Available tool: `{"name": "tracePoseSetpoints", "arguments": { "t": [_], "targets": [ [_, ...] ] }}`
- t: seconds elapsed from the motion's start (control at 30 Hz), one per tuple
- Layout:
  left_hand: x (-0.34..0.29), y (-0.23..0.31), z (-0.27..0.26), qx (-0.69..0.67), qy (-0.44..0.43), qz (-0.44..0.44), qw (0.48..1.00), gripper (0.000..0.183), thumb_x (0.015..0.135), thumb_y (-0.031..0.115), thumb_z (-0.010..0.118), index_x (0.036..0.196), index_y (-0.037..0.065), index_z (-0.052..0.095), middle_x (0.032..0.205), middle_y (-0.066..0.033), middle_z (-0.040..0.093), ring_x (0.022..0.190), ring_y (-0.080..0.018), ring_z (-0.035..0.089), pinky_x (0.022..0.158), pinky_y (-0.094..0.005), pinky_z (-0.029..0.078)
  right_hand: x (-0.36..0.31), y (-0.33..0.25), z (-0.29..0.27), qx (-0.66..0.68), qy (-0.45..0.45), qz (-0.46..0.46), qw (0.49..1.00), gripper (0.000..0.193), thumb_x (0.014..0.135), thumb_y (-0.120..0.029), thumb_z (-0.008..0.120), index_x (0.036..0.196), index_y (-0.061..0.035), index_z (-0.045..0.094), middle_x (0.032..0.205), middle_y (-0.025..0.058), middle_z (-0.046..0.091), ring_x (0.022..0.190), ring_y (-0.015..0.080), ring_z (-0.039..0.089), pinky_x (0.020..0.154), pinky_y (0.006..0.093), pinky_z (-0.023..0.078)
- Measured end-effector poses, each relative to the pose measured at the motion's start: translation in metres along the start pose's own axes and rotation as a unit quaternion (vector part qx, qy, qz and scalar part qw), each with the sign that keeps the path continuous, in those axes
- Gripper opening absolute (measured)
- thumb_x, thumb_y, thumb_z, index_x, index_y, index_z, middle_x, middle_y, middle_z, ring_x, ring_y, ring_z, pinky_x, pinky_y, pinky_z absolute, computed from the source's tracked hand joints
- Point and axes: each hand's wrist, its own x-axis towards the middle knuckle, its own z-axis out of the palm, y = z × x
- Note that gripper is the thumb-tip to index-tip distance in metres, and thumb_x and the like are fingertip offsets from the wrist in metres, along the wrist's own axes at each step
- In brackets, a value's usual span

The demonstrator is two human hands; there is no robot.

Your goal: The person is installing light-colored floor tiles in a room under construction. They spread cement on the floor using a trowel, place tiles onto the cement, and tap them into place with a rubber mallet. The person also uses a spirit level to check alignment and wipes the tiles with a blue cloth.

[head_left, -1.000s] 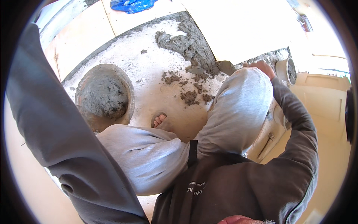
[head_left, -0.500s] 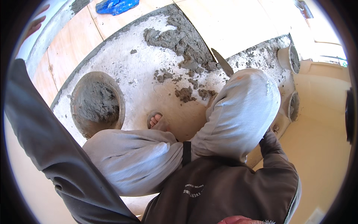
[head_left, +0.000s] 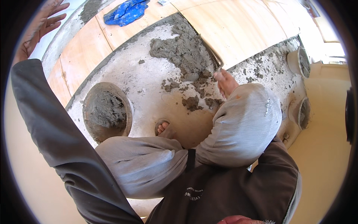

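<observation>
My right hand (head_left: 226, 83), just beyond my raised right knee, is closed round the handle of a trowel (head_left: 209, 47). The trowel's thin blade shows nearly edge-on along the border of a pale tile, beside a heap of wet grey mortar (head_left: 179, 48). At the upper left my left hand (head_left: 39, 28) is raised with its fingers apart and nothing in it. It is near the pale wall; whether it touches is unclear. Loose mortar clumps (head_left: 192, 103) lie on the whitish floor between the trowel and my feet.
Left of my knee stands a round bucket (head_left: 128, 118) holding mortar. Large light tiles (head_left: 238, 22) cover the far floor, with a crumpled blue plastic bag (head_left: 126, 12) on them. Two more round containers (head_left: 294, 61) stand at right by the yellowish wall (head_left: 324, 112).
My right hand has come into view past my knee, and the trowel has moved forward to the tile edge. More of my spread left hand shows at the upper left.
</observation>
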Motion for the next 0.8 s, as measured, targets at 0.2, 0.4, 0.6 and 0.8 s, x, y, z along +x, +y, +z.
{"name": "tracePoseSetpoints", "arguments": {
  "t": [0.2, 0.4, 0.6, 0.8],
  "targets": [
    [0.015, -0.050, -0.006, 0.052, 0.059, -0.016, 0.997, 0.088, 0.088, 0.080, 0.058, 0.154, 0.022, 0.052, 0.155, -0.0158, 0.053, 0.141, -0.0338, 0.052, 0.121, -0.0427, 0.037, 0.131, -0.046, 0.003, 0.120, -0.177, -0.062, 0.975, 0.039, 0.110, -0.043, 0.048, 0.101, -0.0059, 0.051, 0.067, 0.0000, 0.050, 0.046, 0.0118, 0.049, 0.039, 0.0291, 0.047],
    [-0.026, -0.034, -0.015, 0.033, 0.052, -0.001, 0.998, 0.087, 0.088, 0.079, 0.059, 0.153, 0.022, 0.055, 0.152, -0.0163, 0.056, 0.138, -0.0338, 0.055, 0.119, -0.0425, 0.041, 0.153, -0.095, 0.042, -0.009, -0.223, -0.086, 0.971, 0.037, 0.110, -0.041, 0.048, 0.101, -0.0046, 0.051, 0.068, 0.0019, 0.051, 0.051, 0.0132, 0.051, 0.043, 0.0312, 0.048],
    [-0.023, -0.049, -0.014, 0.011, 0.058, -0.022, 0.998, 0.085, 0.089, 0.076, 0.061, 0.152, 0.020, 0.055, 0.150, -0.0165, 0.057, 0.135, -0.0317, 0.057, 0.118, -0.0397, 0.041, 0.181, -0.105, 0.052, 0.011, -0.127, -0.051, 0.990, 0.040, 0.110, -0.039, 0.048, 0.119, 0.0000, 0.050, 0.068, 0.0034, 0.051, 0.050, 0.0148, 0.050, 0.042, 0.0314, 0.045],
    [-0.023, -0.044, -0.010, -0.022, 0.032, -0.005, 0.999, 0.085, 0.088, 0.075, 0.064, 0.152, 0.019, 0.056, 0.151, -0.0163, 0.056, 0.134, -0.0309, 0.057, 0.117, -0.0390, 0.041, 0.174, -0.115, 0.013, -0.197, -0.168, -0.090, 0.962, 0.040, 0.108, -0.038, 0.050, 0.106, 0.0026, 0.055, 0.070, 0.0047, 0.054, 0.049, 0.0173, 0.049, 0.042, 0.0375, 0.045]
  ]
}}
